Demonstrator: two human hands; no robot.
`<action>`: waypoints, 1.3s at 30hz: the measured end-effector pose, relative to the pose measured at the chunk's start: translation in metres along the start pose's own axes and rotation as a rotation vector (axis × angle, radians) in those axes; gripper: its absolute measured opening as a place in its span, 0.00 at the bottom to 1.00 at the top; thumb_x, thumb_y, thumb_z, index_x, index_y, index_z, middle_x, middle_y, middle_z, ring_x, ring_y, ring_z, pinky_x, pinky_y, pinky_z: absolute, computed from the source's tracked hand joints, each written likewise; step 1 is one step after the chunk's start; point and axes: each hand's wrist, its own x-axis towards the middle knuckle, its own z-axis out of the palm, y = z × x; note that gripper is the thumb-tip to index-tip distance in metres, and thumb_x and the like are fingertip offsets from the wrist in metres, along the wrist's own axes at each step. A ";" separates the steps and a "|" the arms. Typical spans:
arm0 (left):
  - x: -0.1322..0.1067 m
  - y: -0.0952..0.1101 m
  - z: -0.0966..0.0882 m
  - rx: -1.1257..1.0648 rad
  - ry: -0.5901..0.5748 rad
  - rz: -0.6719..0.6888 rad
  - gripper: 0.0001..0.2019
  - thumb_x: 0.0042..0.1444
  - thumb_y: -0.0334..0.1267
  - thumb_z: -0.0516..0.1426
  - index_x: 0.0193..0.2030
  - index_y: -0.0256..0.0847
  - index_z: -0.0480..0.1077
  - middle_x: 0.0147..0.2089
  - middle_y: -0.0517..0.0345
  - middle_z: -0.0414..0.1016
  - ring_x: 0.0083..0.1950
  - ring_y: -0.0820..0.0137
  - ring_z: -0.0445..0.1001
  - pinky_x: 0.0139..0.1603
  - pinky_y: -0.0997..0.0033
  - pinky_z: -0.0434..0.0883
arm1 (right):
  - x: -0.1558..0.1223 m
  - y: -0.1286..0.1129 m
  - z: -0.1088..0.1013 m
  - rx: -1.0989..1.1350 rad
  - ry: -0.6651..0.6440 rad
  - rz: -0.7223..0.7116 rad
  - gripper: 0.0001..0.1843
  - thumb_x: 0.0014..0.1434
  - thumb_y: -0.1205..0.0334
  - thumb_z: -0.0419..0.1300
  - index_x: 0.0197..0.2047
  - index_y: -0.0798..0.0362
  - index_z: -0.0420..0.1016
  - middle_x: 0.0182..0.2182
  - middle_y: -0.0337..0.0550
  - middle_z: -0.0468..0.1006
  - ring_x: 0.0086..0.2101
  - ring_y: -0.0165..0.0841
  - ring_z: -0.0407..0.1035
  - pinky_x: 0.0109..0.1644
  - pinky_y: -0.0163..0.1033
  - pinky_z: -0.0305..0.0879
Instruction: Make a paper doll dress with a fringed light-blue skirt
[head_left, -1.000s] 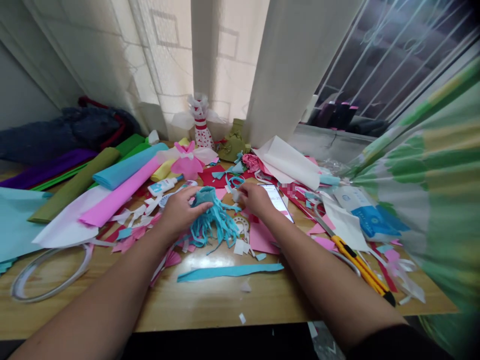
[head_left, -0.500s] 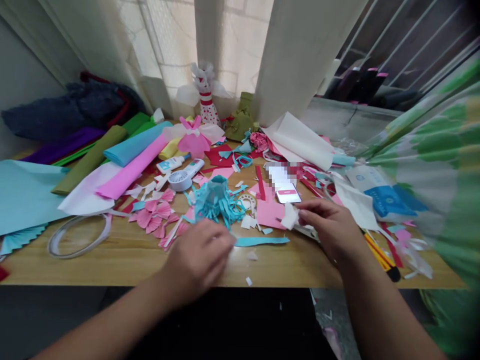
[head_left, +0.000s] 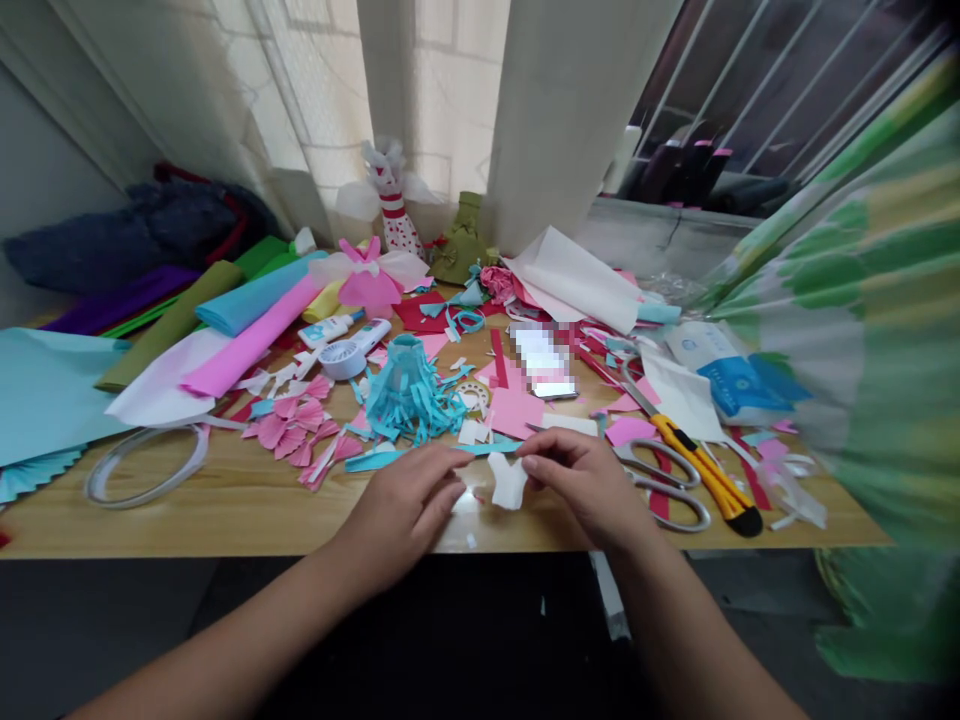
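One white paper bit (head_left: 508,482) sits pinched in the right grip (head_left: 581,482), low in the middle, with the left grip (head_left: 401,515) spread beside it.

No wording can be read at this moment. Small blue lettering is seen on the white and blue packet (head_left: 731,378) at the right of the table, but it is too small and blurred to be made out. A label is carried by the small white bottle (head_left: 327,331), and its print cannot be read either. A pixelated patch (head_left: 541,352) is laid over the flat object lying among the paper scraps, so anything shown there is hidden. No brand, number or sign can be made out.
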 end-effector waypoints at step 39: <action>-0.016 -0.010 -0.001 -0.897 -0.036 -0.536 0.11 0.47 0.39 0.62 0.34 0.37 0.65 0.30 0.63 0.68 0.32 0.75 0.65 0.33 0.76 0.62 | -0.008 -0.004 0.065 -0.357 -0.156 -0.241 0.12 0.51 0.71 0.60 0.41 0.53 0.73 0.32 0.40 0.77 0.30 0.28 0.68 0.34 0.31 0.64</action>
